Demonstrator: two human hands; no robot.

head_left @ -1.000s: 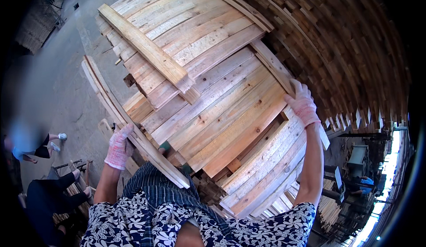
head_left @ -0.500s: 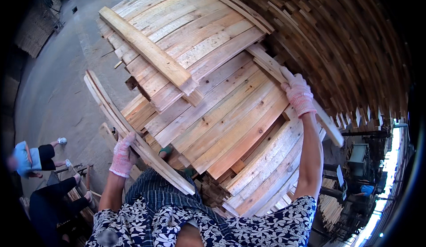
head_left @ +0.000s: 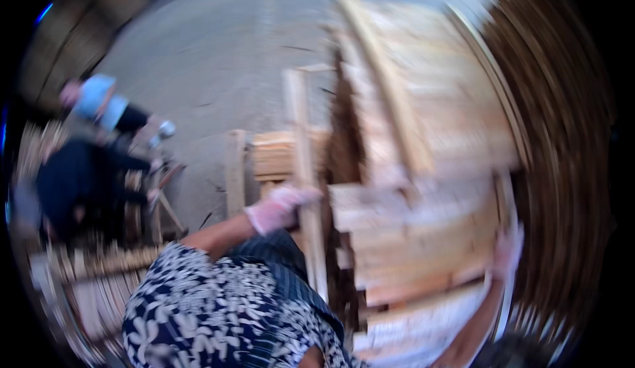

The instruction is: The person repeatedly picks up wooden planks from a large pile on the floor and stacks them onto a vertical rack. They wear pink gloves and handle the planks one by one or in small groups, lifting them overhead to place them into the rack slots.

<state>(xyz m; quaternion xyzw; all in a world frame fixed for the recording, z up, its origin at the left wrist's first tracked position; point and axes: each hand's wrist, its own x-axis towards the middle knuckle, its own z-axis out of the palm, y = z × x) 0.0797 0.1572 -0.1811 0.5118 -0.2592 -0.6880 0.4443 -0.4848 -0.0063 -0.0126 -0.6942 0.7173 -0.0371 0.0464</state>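
My left hand (head_left: 281,208), in a pink-and-white work glove, is closed around upright narrow wooden slats (head_left: 305,150) left of a stack of boards. My right hand (head_left: 508,252), gloved alike, is at a long slat (head_left: 506,199) along the stack's right edge. Motion smears its fingers, so its grip is unclear. Between my hands lie pale planks side by side (head_left: 423,242). Farther off, a thicker wooden bar (head_left: 387,87) rests lengthwise on the upper layer of planks (head_left: 456,90).
A tall wall of stacked wood (head_left: 562,143) stands close on the right. Beyond my left hand is a lower pile of boards (head_left: 281,156). At the left, one person in dark clothes (head_left: 83,183) and another in light blue (head_left: 99,97) are by wooden racks. Grey concrete floor (head_left: 245,31) stretches behind.
My view has swung left, so the plank stack now sits farther right and more upright. The slats in my left hand appear upright instead of slanting. My right hand remains at the stack's right edge.
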